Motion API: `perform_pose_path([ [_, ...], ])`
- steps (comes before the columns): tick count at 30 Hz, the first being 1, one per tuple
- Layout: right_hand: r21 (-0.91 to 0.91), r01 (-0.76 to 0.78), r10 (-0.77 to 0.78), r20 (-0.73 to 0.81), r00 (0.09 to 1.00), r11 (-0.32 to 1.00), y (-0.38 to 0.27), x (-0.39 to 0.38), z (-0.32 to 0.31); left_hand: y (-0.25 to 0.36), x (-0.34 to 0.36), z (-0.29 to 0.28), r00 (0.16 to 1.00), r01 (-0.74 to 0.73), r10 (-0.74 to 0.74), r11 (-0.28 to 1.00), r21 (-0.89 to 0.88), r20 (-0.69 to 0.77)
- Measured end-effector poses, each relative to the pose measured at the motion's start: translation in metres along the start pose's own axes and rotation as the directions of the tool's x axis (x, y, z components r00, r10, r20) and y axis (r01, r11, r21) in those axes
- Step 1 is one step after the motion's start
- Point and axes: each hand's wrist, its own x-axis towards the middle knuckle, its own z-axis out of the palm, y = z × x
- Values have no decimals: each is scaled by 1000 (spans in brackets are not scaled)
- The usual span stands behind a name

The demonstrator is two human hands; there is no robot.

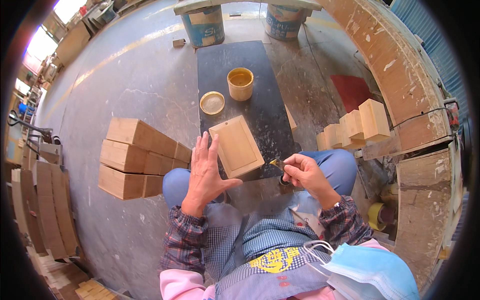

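Note:
A pale wooden box point(236, 146) lies tilted on the dark board point(240, 55) in front of me, its framed, recessed face upward. My left hand point(204, 167) is open at its left side, fingers stretched out and thumb spread along its near edge; I cannot tell whether it touches. To the right of the box, my right hand point(309, 176) grips a small putty knife point(278, 163) with yellowish paste on its tip. Farther up the board stands an open round tub point(240, 91) with yellow-brown paste inside. Beside it lies a round lid point(212, 103) with a greyish middle.
Stacked wooden boxes point(132, 160) stand on the floor at my left. More wooden blocks point(372, 120) line the right, near a wooden bench point(425, 100) with a cable. Two blue buckets point(202, 27) support a plank at the far end. A red piece point(351, 92) lies on the floor.

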Motion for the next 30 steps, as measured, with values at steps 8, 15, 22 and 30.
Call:
perform_pose_path([
  [8,-114,-49,56,65,996,992,-6,18,9,-24,26,-8,977,-125,133,991,-56,165],
  [15,-187,-27,46,98,994,982,-8,35,21,-30,28,-3,985,-62,85,987,-149,152],
  [22,-532,304,-304,91,948,790,-7,38,33,-32,26,0,986,-74,97,984,-165,138],
  [30,-808,586,-649,414,639,61,-10,39,30,-31,26,-1,983,-64,95,980,-190,157],
])
